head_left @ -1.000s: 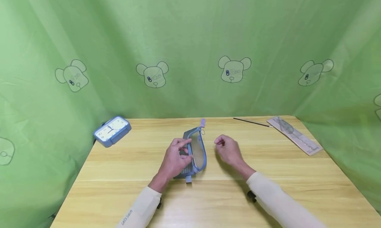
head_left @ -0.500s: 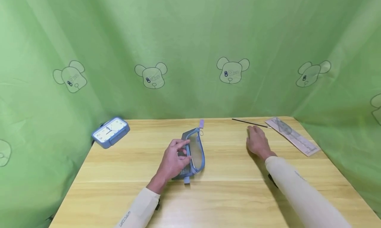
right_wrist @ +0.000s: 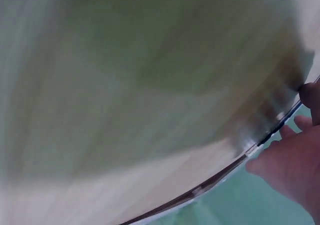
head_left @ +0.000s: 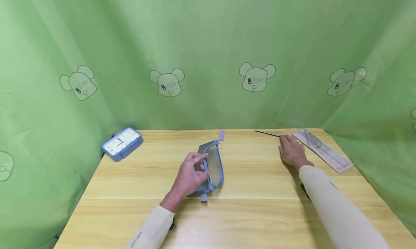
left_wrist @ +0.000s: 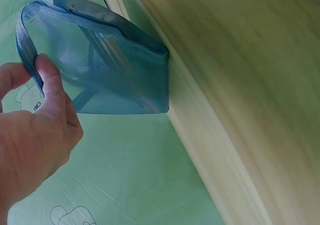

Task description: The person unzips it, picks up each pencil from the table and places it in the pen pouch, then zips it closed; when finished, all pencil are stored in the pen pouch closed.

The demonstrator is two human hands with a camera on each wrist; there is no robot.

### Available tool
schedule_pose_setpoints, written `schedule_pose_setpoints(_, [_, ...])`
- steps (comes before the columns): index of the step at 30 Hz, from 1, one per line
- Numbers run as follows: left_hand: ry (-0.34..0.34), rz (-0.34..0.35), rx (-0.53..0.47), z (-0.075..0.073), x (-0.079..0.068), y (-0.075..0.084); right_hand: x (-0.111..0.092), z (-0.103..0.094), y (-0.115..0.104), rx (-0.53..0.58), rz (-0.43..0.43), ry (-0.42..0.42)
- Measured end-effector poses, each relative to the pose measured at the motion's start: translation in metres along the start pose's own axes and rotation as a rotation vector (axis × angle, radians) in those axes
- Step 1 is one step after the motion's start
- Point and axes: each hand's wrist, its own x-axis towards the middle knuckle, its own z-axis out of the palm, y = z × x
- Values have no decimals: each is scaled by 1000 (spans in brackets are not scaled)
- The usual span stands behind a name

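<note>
My left hand [head_left: 191, 171] pinches the zip edge of a blue mesh pencil case [head_left: 218, 166], which stands unzipped on the table. In the left wrist view, thumb and finger hold the edge of the case [left_wrist: 115, 80], and thin long items show through its mesh. To the right, my right hand [head_left: 292, 150] is down on a thin black pencil-like stick [head_left: 267, 133], hiding its near part. In the right wrist view, the thumb and fingers [right_wrist: 295, 160] lie on either side of this stick [right_wrist: 275, 131], near its pale end.
A ruler set in a pinkish pack [head_left: 321, 150] lies right of my right hand. Behind the case is a small purple block [head_left: 221, 135]. A blue clock [head_left: 122, 144] sits at the back left. Green curtain [head_left: 208, 61] hangs behind the wooden table [head_left: 247, 220].
My right hand has moved right and away from the case, over to the black stick, and its fingers have closed on it. The left hand keeps its hold on the case.
</note>
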Motion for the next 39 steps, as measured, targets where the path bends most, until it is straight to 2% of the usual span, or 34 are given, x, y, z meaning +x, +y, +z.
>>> schedule_pose_setpoints(6, [0, 7, 5, 0, 0, -2, 1, -5, 0, -34, 6, 37])
schedule_pose_setpoints(10, [1, 10, 26, 0, 1, -2, 0, -5, -1, -7, 1, 75])
schedule_pose_setpoints(14, [4, 12, 41, 0, 1, -1, -2, -2, -4, 31, -34, 101])
schedule_pose_setpoints(19, [3, 6, 44, 0, 1, 0, -8, 4, -13, 91, -110, 78])
schedule_pose_setpoints(23, [0, 3, 30, -1, 0, 1, -20, 7, -30, 115, -169, 49])
schedule_pose_setpoints(30, [4, 9, 20, -1, 0, 0, -51, 12, -74, 137, -265, -12])
schedule_pose_setpoints(35, [2, 15, 10, -1, 0, 0, -71, 19, -103, 161, -268, -59])
schedule_pose_setpoints(39, [-1, 14, 4, 0, 0, 1, -82, 22, -117, 182, -259, -85])
